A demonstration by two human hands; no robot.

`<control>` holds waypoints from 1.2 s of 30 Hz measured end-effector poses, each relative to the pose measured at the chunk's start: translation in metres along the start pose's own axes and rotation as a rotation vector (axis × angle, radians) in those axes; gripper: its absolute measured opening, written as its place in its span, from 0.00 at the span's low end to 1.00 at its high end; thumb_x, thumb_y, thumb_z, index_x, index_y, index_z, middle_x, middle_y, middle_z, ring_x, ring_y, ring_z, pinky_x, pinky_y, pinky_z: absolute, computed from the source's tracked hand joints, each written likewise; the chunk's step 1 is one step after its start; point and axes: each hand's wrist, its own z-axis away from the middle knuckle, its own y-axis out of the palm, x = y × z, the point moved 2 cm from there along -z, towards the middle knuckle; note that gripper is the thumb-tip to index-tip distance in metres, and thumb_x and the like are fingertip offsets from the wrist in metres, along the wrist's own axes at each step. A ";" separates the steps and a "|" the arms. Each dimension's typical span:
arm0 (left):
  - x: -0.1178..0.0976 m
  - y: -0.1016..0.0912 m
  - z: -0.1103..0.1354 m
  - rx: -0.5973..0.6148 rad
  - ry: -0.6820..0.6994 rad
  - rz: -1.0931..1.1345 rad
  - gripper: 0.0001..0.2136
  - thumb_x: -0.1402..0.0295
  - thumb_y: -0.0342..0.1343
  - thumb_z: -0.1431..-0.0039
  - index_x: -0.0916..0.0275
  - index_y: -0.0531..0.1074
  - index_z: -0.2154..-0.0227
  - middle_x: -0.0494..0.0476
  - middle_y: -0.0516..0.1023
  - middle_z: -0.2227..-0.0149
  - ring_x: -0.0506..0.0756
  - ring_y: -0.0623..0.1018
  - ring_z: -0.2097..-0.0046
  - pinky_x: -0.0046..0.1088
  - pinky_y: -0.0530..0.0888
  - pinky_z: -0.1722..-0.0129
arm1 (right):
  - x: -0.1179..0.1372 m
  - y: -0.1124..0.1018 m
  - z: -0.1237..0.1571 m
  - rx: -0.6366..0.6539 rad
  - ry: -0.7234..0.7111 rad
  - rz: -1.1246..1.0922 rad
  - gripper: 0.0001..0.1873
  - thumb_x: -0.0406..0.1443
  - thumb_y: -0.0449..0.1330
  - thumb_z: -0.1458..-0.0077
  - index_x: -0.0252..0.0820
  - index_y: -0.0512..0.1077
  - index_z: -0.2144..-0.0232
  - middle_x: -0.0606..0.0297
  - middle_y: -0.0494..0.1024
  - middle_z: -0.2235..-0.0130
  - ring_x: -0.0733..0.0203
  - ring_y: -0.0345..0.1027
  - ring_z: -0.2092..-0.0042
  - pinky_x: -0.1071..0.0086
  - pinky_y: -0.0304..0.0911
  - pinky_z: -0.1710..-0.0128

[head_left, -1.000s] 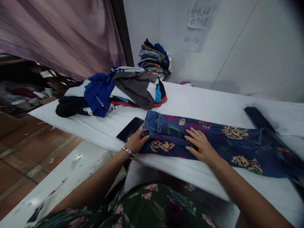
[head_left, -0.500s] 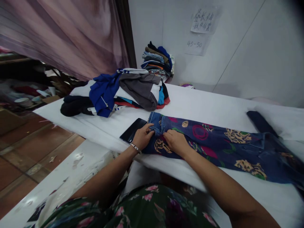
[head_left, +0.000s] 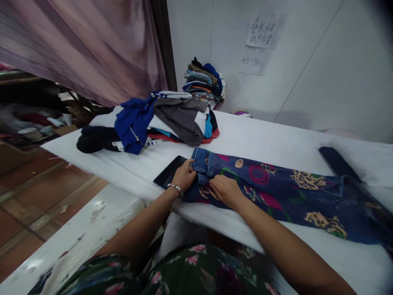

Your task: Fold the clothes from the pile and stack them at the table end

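Note:
A long dark-blue denim garment [head_left: 276,188] with tan, magenta and green patterns lies stretched across the white table, folded over at its left end. My left hand [head_left: 184,175], a bracelet at its wrist, is closed on the folded denim edge [head_left: 201,157]. My right hand [head_left: 225,189] is curled against the cloth just right of the fold. Its fingers look pinched together on the fabric, though the fingertips are partly hidden. A flat black rectangular object [head_left: 167,176] lies by my left hand, partly behind it.
A loose heap of clothes [head_left: 181,119] sits at the back left of the white table [head_left: 260,139]. Behind it stands a folded clothing stack [head_left: 204,82] against the wall. A dark strip of cloth [head_left: 337,164] and white fabric lie at the right. A pink curtain [head_left: 92,45] hangs at left.
My right hand has shifted slightly down and left over the cloth. My left fingers have drawn in at the folded edge. The view has tilted up a little.

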 end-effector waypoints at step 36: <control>-0.020 0.018 -0.001 0.111 0.463 -0.139 0.15 0.63 0.46 0.39 0.60 0.74 0.55 0.58 0.76 0.50 0.55 0.72 0.47 0.38 0.66 0.43 | -0.037 0.013 0.016 0.139 0.335 0.015 0.30 0.47 0.47 0.38 0.39 0.55 0.38 0.52 0.54 0.35 0.47 0.44 0.35 0.49 0.41 0.38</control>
